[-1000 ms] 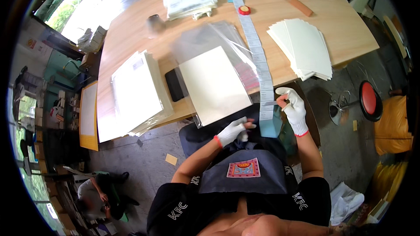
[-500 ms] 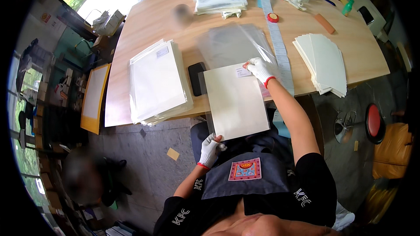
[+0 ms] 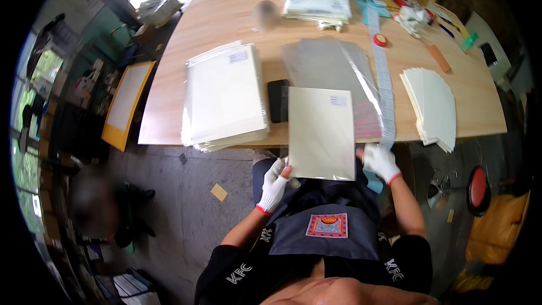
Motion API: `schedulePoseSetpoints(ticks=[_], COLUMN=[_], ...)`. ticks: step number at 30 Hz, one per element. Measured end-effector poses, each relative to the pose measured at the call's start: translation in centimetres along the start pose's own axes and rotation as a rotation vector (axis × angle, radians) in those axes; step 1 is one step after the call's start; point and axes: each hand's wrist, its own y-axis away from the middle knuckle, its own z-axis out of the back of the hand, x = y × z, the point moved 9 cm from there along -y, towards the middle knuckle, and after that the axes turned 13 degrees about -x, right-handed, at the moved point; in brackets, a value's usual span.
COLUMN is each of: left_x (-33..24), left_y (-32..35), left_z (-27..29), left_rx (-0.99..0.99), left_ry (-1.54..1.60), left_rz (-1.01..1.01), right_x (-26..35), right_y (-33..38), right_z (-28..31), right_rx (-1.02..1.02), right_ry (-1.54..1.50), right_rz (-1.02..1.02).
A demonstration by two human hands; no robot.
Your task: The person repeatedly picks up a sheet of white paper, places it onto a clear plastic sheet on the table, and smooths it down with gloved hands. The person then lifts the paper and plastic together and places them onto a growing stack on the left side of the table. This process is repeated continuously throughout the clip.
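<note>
At lower centre, the white-gloved left hand [image 3: 273, 187] grips the lower-left edge of a cream rectangular sheet [image 3: 320, 135] at frame centre. The white-gloved right hand [image 3: 381, 161] is just beside its lower-right edge; whether it grips anything, I cannot tell. Beyond, transparent plastic sleeves [image 3: 333, 65] lie left of a long white paper strip [image 3: 385, 90].

Gloves [image 3: 381, 161] are white, red-cuffed; sleeves [image 3: 227, 274] black; apron [image 3: 293, 240] blue-grey.
</note>
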Motion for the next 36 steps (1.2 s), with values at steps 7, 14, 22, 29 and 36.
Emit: schedulePoseSetpoints(ticks=[7,14,22,29,36], left_x=[-13.1,-21.6,-12.2,2.2,3.4], left_y=[1.9,-1.8,-3.2,-2.4,-2.7], left_z=[2.1,16.7,25.3,26.8,12.8], left_rx=[-0.163,-0.741,-0.923,-0.854,-0.464], left_ry=[-0.356,-0.558,0.001,-0.235,-0.555], left_rz=[-0.549,-0.841,-0.798,-0.517,-0.519], right_x=[7.1,25.1,20.7,-10.4,-35.6], right_y=[0.5,-10.4,-9.0,-0.9,9.8], right_z=[-8.7,-5.4,-3.7,7.0,12.2], right_rx=[0.434,0.163,0.19,-0.801,-1.182], right_ry=[-1.142,-0.918,-1.34,-1.23,-0.478], right_rz=[-0.36,0.216,0.101,-0.518,-0.855])
